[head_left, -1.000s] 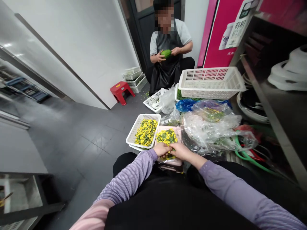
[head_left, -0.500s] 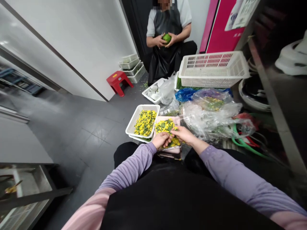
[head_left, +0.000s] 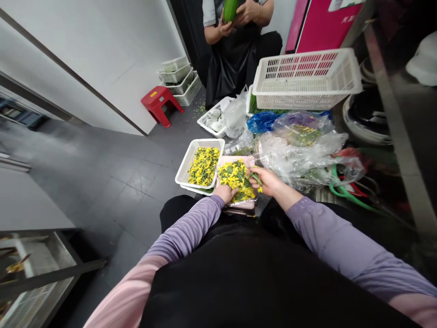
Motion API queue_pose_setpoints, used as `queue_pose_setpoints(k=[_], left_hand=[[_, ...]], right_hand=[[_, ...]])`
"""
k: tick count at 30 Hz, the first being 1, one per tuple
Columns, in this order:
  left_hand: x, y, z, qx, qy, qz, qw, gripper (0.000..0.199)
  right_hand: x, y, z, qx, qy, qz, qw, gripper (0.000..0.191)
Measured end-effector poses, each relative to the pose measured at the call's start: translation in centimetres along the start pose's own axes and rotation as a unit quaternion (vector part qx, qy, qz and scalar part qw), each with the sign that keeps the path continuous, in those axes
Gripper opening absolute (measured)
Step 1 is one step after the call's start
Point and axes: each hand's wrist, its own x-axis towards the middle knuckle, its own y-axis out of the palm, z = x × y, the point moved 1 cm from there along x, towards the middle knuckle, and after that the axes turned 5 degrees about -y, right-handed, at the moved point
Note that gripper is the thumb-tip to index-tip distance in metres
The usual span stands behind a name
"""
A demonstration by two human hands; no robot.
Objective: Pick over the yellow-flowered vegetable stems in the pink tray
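Floor: dark grey tile (head_left: 112, 182) ran through the left and middle of the frame, with a pale wall (head_left: 112, 59) at upper left.
Flowering greens: a pile of yellow-flowered greens (head_left: 235, 174) lay at the centre of the frame, on clear plastic over something pink (head_left: 247, 206).
Left hand: the left hand (head_left: 225, 193) was at the lower left edge of the pile, touching it; its fingers were partly hidden, and whether they gripped anything could not be told.
Right hand: the right hand (head_left: 268, 181) was at the right edge of the pile, fingers closed on a green stem (head_left: 256, 176).
Flower basket: a white basket (head_left: 182, 172) of similar yellow-flowered greens stood just left of the pile, on top of another container (head_left: 196, 189).
Bags: crumpled clear bags (head_left: 293, 159) lay right of centre, a blue bag (head_left: 262, 122) above them.
Upper right: a large empty-looking white basket (head_left: 307, 100) sat above the bags, tilted.
Upper centre: a small white basket (head_left: 205, 120) held pale netted items (head_left: 215, 119).
Co-worker: a person in a dark apron (head_left: 235, 68), top of frame, held a long green vegetable (head_left: 230, 10).
Stool: a red stool (head_left: 157, 101) stood at upper left of centre, near stacked white baskets (head_left: 187, 93).
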Motion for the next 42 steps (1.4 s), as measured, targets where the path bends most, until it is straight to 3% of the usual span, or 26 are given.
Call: queue_pose_setpoints(k=[3, 6, 8, 11, 15, 17, 20, 24, 28, 31, 36, 42], left_hand=[[1.0, 2.4, -0.3, 0.12, 0.034, -0.005, 0.992, 0.031], [1.9, 4.4, -1.8, 0.165, 0.04, 0.019, 0.985, 0.029], [2.3, 4.6, -2.7, 0.165, 0.034, 0.014, 0.986, 0.027], [2.3, 3.3, -2.8, 0.151, 0.032, -0.025, 0.988, 0.023], [1.4, 0.4, -1.4, 0.005, 0.039, -0.111, 0.993, 0.019], [0.9, -0.7, -1.0, -0.094, 0.034, -0.114, 0.988, 0.014], [0.1, -1.5, -0.9, -0.246, -0.012, -0.054, 0.968, 0.009], [-0.8, -1.4, -1.2, -0.406, -0.055, 0.046, 0.911, 0.018], [-0.9, -1.1, -1.2, -0.508, -0.06, 0.093, 0.854, 0.029], [-0.6, -1.0, -1.4, -0.54, -0.046, 0.094, 0.835, 0.035], [-1.2, -0.5, -2.1, -0.502, 0.012, 0.087, 0.86, 0.037], [-2.0, -0.5, -2.3, -0.484, 0.028, 0.08, 0.871, 0.026]], right_hand=[[0.1, -0.5, 0.7, -0.021, -0.041, -0.026, 0.999, 0.014], [0.2, -0.7, 0.5, -0.064, -0.062, -0.042, 0.995, 0.021], [0.3, -0.7, 0.1, -0.088, -0.062, -0.04, 0.993, 0.02], [0.5, -0.8, -0.6, -0.133, -0.068, -0.024, 0.989, 0.017], [0.8, -0.5, -1.5, -0.305, -0.065, -0.025, 0.95, 0.018], [0.9, 0.0, -2.0, -0.373, -0.064, -0.005, 0.926, 0.018], [0.8, 0.7, -2.5, -0.389, -0.08, 0.022, 0.917, 0.021], [0.4, 1.0, -2.6, -0.336, -0.057, 0.065, 0.938, 0.026], [-0.1, 0.9, -2.6, -0.295, -0.036, 0.101, 0.949, 0.033], [0.0, 0.7, -2.3, -0.287, -0.052, 0.082, 0.953, 0.032], [0.7, 0.1, -1.9, -0.265, -0.081, 0.003, 0.961, 0.03], [0.8, 0.3, -2.0, -0.311, -0.095, 0.0, 0.946, 0.025]])
